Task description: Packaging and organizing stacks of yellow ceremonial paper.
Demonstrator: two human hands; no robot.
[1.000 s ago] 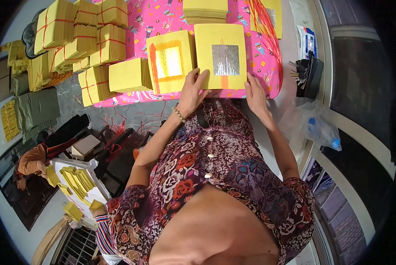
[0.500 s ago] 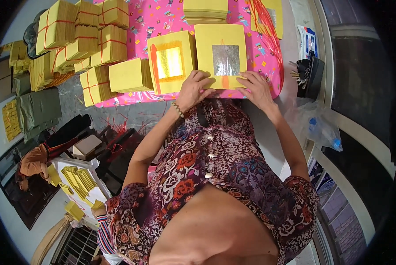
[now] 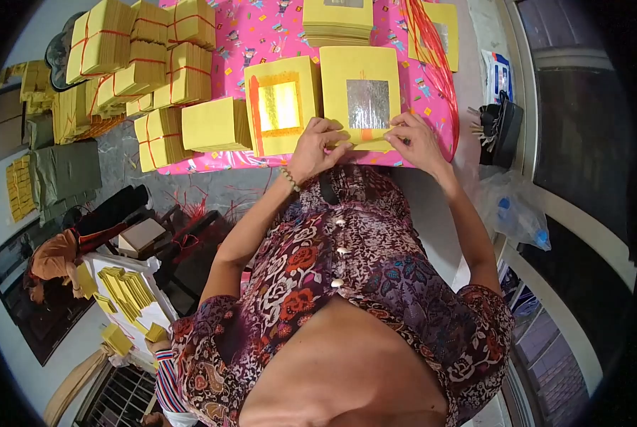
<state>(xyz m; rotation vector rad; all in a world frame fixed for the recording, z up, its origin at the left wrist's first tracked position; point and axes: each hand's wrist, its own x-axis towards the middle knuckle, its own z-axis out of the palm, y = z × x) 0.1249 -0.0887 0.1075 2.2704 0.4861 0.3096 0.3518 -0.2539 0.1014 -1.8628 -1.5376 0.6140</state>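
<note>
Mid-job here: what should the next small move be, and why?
Probably roll the near edge of the yellow rectangular paper sheet with the shiny silver square slightly farther forward. The person's left hand and right hand seem to pinch that edge toward its two ends, and it looks curled up between them, while the silver square lies mostly flat beyond.

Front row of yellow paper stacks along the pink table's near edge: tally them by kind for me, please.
Silver-square stack: 1
Gold-square stack: 1
Plain untied stack: 1
Stack tied with red string: 1
Total: 4
</note>
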